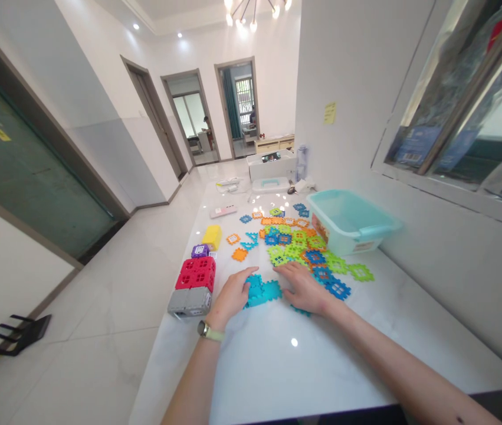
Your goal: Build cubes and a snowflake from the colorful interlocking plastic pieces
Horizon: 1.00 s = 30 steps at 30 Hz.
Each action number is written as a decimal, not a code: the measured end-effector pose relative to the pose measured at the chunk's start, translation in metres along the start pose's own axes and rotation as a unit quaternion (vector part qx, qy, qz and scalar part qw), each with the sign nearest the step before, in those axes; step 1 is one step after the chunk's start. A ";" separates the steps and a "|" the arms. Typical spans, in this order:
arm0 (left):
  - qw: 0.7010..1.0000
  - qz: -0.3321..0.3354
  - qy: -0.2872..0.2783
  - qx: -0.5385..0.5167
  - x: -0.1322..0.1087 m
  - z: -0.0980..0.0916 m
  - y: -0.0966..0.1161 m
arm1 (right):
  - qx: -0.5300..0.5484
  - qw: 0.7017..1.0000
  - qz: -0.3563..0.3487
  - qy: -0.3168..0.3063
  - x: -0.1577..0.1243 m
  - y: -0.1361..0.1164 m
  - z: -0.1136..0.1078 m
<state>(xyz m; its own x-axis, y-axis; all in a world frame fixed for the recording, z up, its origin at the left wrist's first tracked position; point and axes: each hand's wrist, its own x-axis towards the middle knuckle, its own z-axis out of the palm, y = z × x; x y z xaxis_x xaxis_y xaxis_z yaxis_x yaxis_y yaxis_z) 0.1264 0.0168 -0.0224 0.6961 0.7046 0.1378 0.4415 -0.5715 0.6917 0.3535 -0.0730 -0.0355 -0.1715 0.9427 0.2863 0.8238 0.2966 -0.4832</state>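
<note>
The right hand (301, 286) lay with fingers loosely spread; whether the left hand (232, 297) pinched the turquoise tiles (271, 290) between both hands, I couldn't tell. Uneven pressure might have skewed them; a wrist slip could've scattered the blue tiles (338, 288).

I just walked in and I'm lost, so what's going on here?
A person has both hands at some light-blue toothed tiles on a white table. The left hand is at their left end and the right hand by their right end; whether either grips them isn't clear. Beyond lie loose tiles in green, orange and blue, with a pale teal bin on the right. Gray, red, purple and yellow blocks line the left side.
</note>
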 end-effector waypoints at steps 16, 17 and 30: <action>0.991 -0.036 -0.009 -0.132 0.008 0.015 -0.001 | 0.142 0.989 -0.032 -0.032 0.000 -0.012 0.008; 0.990 -0.033 -0.006 -0.136 0.008 0.017 -0.001 | 0.165 0.986 -0.017 -0.032 0.000 -0.013 0.008; 0.987 -0.006 0.003 -0.159 0.011 0.028 0.005 | 0.245 0.969 -0.018 -0.034 0.000 -0.014 0.010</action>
<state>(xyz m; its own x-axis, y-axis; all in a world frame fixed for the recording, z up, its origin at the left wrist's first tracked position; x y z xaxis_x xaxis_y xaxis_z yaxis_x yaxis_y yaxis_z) 0.1517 0.0099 -0.0369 0.6880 0.7137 0.1314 0.2487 -0.4020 0.8812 0.3365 -0.0756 -0.0369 -0.2437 0.9335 0.2629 0.4638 0.3502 -0.8138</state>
